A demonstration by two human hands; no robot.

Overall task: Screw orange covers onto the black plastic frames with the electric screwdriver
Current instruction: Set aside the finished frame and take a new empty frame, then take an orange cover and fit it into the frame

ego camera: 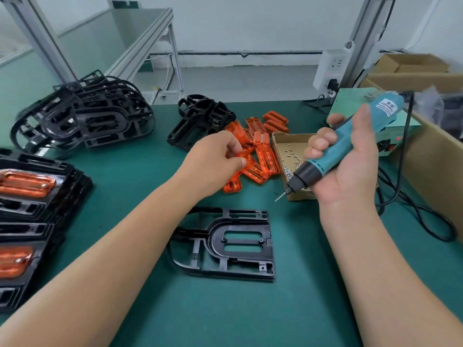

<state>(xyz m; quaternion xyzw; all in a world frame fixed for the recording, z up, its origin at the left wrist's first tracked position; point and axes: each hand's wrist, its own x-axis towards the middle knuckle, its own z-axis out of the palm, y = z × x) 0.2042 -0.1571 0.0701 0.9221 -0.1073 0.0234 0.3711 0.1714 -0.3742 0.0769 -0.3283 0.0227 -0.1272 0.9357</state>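
While the left hand (220,156) pinches 1 orange cover (247,158) off the loose pile of covers (265,159) at centre frame, I've got the right hand (350,171) wrapped round the electric screwdriver (355,139) at centre right. Its bit angles down and left, just past the near corner of the screw box (293,146). Something thin hangs at the bit tip, possibly a screw, but it's too small for me to call.

The bare frame (233,244) lies flat on the green mat (313,309) at lower centre, between the 2 forearms. Its 2 slots are open and there's no cover on it yet.

Progress, as I read it: at the left edge the finished frames (30,196) sit stacked with orange covers fitted, 2 showing on top. Plenty is left, though, with a heap of bare frames (82,116) at upper left and a smaller heap (200,121) at upper centre. This unit is right at its start: the cover has to be seated, then the screws driven.
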